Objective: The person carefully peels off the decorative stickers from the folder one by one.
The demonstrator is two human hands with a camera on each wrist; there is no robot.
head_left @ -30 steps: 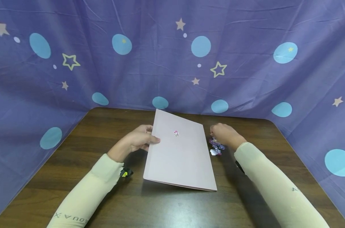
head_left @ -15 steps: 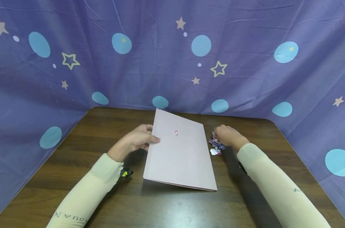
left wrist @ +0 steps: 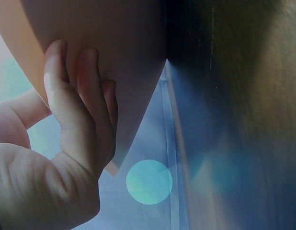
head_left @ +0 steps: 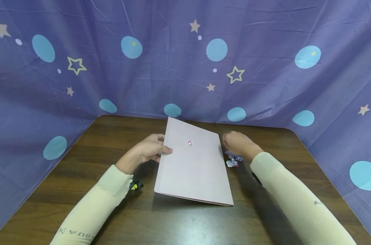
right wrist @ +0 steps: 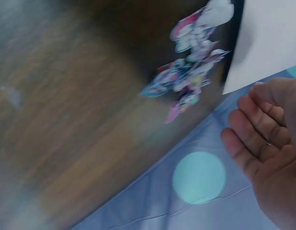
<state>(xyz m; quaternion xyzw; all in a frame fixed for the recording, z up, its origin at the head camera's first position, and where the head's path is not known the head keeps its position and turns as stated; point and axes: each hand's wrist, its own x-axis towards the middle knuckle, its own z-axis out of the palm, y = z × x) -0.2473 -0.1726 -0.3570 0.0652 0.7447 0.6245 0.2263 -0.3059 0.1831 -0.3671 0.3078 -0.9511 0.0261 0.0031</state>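
Note:
A large white folder (head_left: 194, 170) is tilted over the table, with one small pink cutout sticker (head_left: 189, 143) on its upper face. My left hand (head_left: 150, 149) grips its left edge, thumb on top. In the left wrist view, the fingers (left wrist: 88, 72) lie along the underside. My right hand (head_left: 238, 143) is beside the folder's upper right edge. In the right wrist view, its thumb and forefinger meet at the tips and the other fingers curl; I cannot tell whether something small is pinched there. Below it, a loose pile of colourful cutout stickers (right wrist: 191, 67) lies on the table.
The brown wooden table (head_left: 188, 224) carries the pile right of the folder. A purple curtain (head_left: 179, 61) with stars and dots stands behind the table's far edge. A dark wrist device (head_left: 136, 185) shows below the left sleeve.
My right hand first moved slightly right over the sticker pile, then back left to the folder's right edge. The left hand and the folder stay as they were.

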